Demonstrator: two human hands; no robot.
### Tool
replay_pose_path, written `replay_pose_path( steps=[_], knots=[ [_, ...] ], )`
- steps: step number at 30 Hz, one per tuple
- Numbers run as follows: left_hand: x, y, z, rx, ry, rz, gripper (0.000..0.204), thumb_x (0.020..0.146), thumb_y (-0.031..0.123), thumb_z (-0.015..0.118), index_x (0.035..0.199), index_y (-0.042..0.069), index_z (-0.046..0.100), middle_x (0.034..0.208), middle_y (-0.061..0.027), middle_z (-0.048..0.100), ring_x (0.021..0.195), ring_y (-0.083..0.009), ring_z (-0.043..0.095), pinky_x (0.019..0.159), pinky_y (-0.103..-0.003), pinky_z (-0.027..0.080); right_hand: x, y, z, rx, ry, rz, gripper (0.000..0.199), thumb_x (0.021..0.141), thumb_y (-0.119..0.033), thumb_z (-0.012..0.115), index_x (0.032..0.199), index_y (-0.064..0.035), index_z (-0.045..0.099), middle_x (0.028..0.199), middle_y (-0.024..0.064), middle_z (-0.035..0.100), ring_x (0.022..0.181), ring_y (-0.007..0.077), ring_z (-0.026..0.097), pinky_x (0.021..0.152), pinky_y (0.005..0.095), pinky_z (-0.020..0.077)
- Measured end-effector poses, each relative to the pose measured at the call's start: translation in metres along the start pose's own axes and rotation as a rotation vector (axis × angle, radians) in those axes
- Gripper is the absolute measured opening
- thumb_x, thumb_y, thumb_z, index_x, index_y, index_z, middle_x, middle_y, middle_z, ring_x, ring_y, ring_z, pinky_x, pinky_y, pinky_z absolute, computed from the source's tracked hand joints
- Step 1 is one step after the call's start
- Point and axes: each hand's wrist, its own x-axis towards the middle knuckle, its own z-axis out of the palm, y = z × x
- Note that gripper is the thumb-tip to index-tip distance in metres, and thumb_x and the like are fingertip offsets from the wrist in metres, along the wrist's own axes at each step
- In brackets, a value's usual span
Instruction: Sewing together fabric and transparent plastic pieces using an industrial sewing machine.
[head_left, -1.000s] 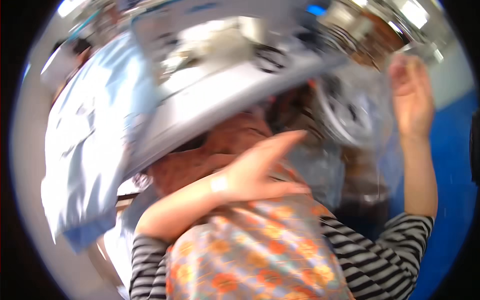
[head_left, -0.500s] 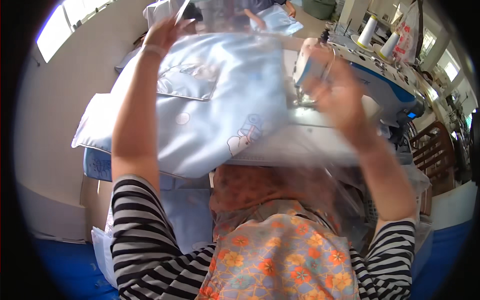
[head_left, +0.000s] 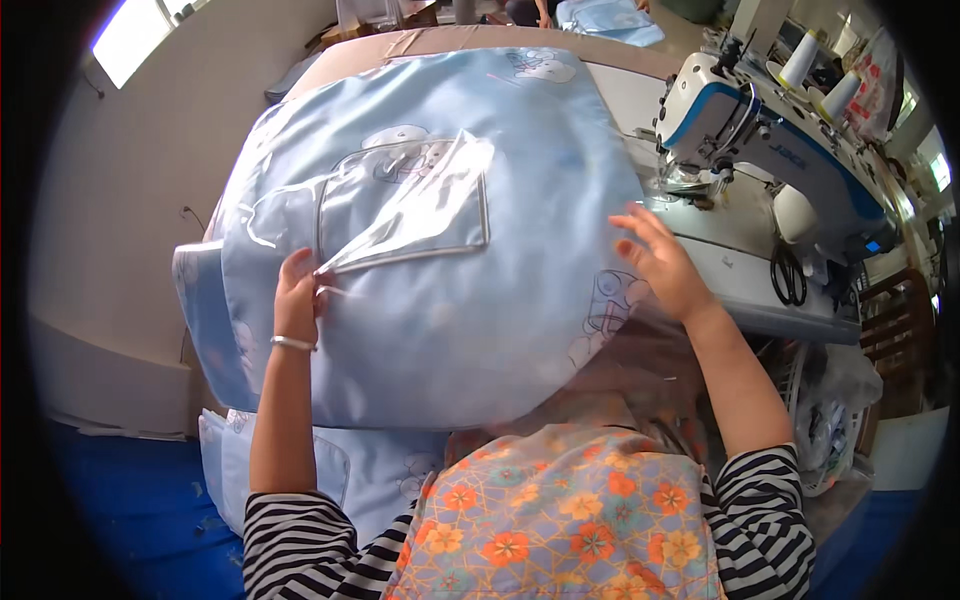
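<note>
A large light-blue satiny fabric piece (head_left: 540, 330) with cartoon prints and rounded corners lies spread in front of me. On it is a rectangular patch edged with grey piping (head_left: 487, 215). A shiny clear plastic sheet (head_left: 410, 208) stretches across that patch, its narrow end at my left hand. My left hand (head_left: 297, 298), with a white bangle at the wrist, pinches this plastic near the patch's lower left corner. At the fabric's right edge, my right hand (head_left: 660, 262) is open, fingers apart; whether it touches the fabric I cannot tell.
A white and blue sewing machine (head_left: 760, 130) stands at the right, with thread cones (head_left: 800, 60) behind it. Black scissors (head_left: 788, 270) lie on its table. More light-blue fabric (head_left: 375, 465) hangs below. Another person's hand (head_left: 543, 14) shows at the far end. A wooden chair (head_left: 895, 325) stands right.
My left hand has come down and nearer from the far left. My right hand has left the front of the machine for the fabric's right edge. The fabric lies nearer and flatter.
</note>
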Motion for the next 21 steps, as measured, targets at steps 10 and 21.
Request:
replay_pose_path(
  steps=[10, 21],
  knots=[
    [0.032, 0.047, -0.122, 0.206, 0.247, 0.567, 0.051, 0.100, 0.016, 0.049, 0.150, 0.010, 0.039, 0.102, -0.0079, 0.069, 0.062, -0.0069, 0.053, 0.053, -0.024, 0.043, 0.017, 0.009, 0.017, -0.203, 0.025, -0.013, 0.059, 0.086, -0.038, 0.074, 0.132, -0.0044, 0.058, 0.153, 0.0291, 0.036, 0.135, 0.0452, 0.044, 0.110, 0.0466, 0.0401],
    [0.065, 0.032, 0.072, 1.169, -0.273, 0.689, 0.037, 0.091, 0.030, 0.064, 0.119, 0.006, 0.066, 0.127, -0.0202, 0.062, 0.127, -0.0351, 0.053, 0.106, -0.041, 0.042, 0.098, -0.003, 0.037, -0.189, 0.000, -0.176, 0.055, 0.093, -0.040, 0.065, 0.129, 0.0003, 0.058, 0.131, 0.0208, 0.061, 0.123, 0.0374, 0.055, 0.105, 0.0443, 0.0434]
  ],
)
